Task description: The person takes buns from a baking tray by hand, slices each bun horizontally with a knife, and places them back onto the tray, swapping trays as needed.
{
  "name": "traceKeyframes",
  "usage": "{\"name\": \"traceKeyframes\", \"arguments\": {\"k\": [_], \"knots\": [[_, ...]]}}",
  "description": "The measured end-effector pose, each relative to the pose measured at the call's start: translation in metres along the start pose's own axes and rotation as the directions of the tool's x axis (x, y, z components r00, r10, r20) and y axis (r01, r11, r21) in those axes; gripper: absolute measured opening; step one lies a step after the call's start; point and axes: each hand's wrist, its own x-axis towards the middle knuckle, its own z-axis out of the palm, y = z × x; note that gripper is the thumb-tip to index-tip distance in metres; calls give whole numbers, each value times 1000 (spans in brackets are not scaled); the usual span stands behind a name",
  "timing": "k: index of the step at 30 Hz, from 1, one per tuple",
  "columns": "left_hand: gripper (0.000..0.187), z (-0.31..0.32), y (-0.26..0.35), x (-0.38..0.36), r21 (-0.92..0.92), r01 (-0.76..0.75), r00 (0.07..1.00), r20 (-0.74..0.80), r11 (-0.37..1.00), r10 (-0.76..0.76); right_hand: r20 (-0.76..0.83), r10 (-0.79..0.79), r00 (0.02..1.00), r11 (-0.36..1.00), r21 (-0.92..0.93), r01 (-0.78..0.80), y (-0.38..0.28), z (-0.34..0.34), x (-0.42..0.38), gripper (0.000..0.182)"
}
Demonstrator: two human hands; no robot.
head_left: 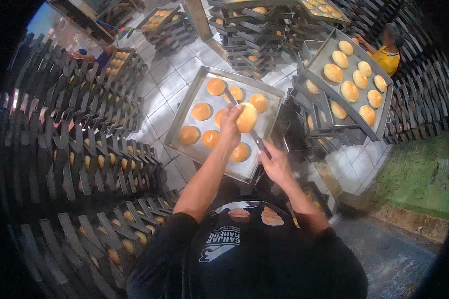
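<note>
My left hand is closed around a round golden bun, raised over a metal baking tray. A long knife is gripped by its dark handle in my right hand. Its blade slants up and left across the bun, partly hidden by it, and the tip shows beyond my left fingers. Several more golden buns sit spaced apart on the tray beneath, some covered in part by my left hand and the raised bun.
At the right, another tray of buns tops a stack. Crisscrossed dark tray stacks filled with buns line the left side. A person in a yellow shirt is at the upper right; another person's arm shows upper left. Tiled floor lies between stacks.
</note>
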Motion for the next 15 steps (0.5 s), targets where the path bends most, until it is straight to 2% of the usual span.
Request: {"name": "traceKeyframes", "arguments": {"k": [3, 5, 7, 10, 13, 14, 15], "knots": [[37, -10, 4, 11, -14, 14, 1000, 9, 1000, -13, -7, 9, 1000, 998, 59, -9, 11, -1, -21, 43], [37, -8, -13, 8, -3, 46, 999, 2, 999, -46, -12, 71, 997, 995, 68, -70, 18, 1, -25, 42], [36, -3, -35, 4, 7, 87, 996, 0, 996, -87, -5, 94, 996, 995, 25, -94, 22, 5, -4, 42], [39, -1, -43, 11, -11, 131, 991, -41, 991, -131, 0, 112, 994, 988, 103, -112, 29, 15, 21, 42], [41, -5, -52, 25, -7, 157, 982, -106, 988, -157, -1, 168, 986, 972, 167, -165, 53, 19, -7, 41], [42, -8, -57, 30, 0, 154, 980, -128, 988, -153, 10, 164, 986, 979, 122, -164, 62, 14, -24, 43], [42, -14, -66, 35, -9, 167, 977, -132, 986, -167, 63, 266, 962, 954, 125, -271, 67, 6, -41, 43]]}}
